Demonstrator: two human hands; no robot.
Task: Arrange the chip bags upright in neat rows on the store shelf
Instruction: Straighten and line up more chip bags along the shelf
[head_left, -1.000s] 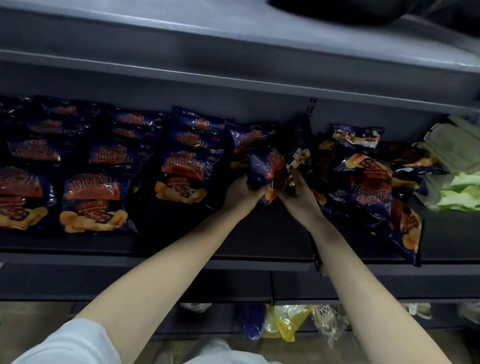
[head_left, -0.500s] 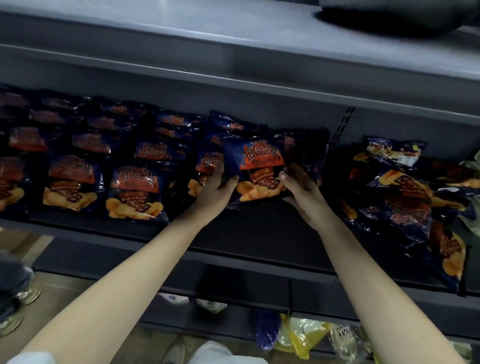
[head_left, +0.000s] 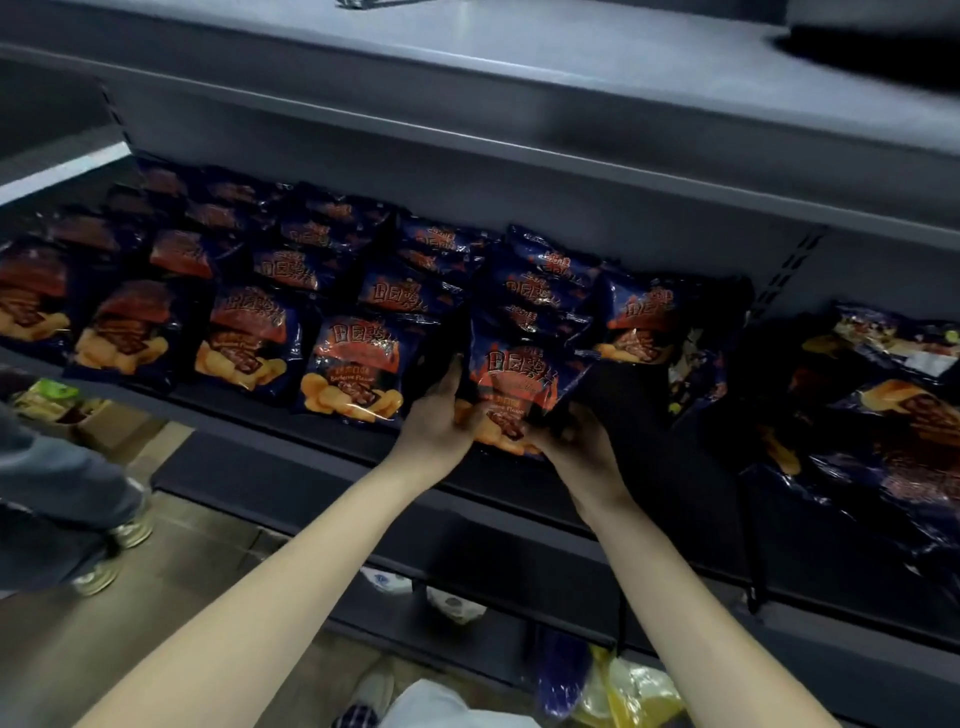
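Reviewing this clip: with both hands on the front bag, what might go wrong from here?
The held chip bag sits near the shelf edge; when the left hand and right hand let go, it may tip forward. Pushing it back could topple the bags behind it. The loose pile to the right lies untidy and might slide off.

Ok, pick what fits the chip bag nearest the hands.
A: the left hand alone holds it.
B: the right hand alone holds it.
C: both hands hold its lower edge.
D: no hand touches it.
C: the left hand and the right hand each grip a lower corner of the chip bag.
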